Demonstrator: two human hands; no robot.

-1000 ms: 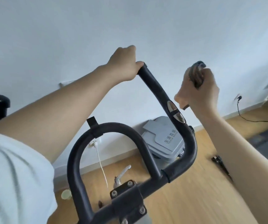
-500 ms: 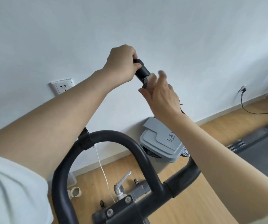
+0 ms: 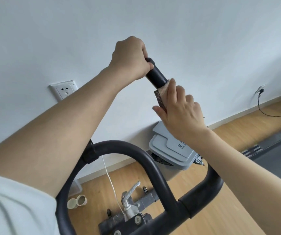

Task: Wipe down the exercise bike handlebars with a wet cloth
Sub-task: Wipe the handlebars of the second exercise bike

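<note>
The bike's black handlebar [image 3: 129, 150] loops across the lower middle, and its right bar [image 3: 156, 75] rises up toward the wall. My left hand [image 3: 129, 60] grips the top end of that bar. Just below it, my right hand [image 3: 180, 112] wraps a brown and tan cloth [image 3: 161, 97] around the bar, fingers curled over it. Most of the cloth is hidden under my palm.
A grey lidded bin [image 3: 172, 150] stands against the white wall behind the bar. A wall socket [image 3: 64, 90] is at left, a white cable [image 3: 111, 180] hangs down, and two paper cups [image 3: 77, 201] lie on the wooden floor. A black cord [image 3: 262, 106] is plugged in at right.
My right hand brought the cloth from the right onto the bar, then slid it a little down the bar from my left hand. The left hand stayed on the bar's end.
</note>
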